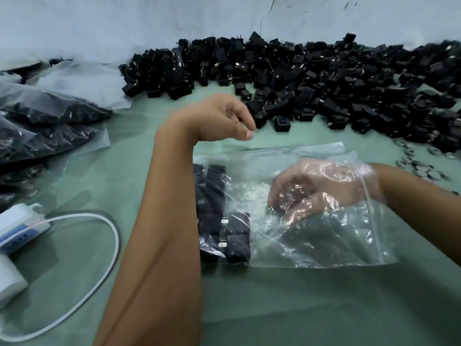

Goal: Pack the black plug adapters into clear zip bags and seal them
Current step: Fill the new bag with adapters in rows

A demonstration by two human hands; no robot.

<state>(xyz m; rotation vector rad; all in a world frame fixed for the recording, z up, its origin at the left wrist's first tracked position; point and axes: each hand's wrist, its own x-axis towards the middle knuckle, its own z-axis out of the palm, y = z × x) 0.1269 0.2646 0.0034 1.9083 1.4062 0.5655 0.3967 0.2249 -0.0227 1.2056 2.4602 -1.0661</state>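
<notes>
Right hand (321,188) is reaching inside the clear zip bag (311,236) on the green table (274,308), fingers curling round black adapters; left hand (222,118) is hovering w/ loose fingers, holding nothing, near adapter pile (299,78).

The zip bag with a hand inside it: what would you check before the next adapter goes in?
1. Clear zip bag mouth open: ok, the right hand is inside it.
2. Right hand's load: cannot tell, the crinkled plastic blurs what it cups.
3. Adapters in the bag stacked neatly at its closed end: ok.
4. Room left in the bag: ok, much of it is bare.
5. Left hand free to fetch: ok, loosely curled, holding nothing, beside the adapter pile.
6. Zip strip sealed: not ok, not yet.
</notes>
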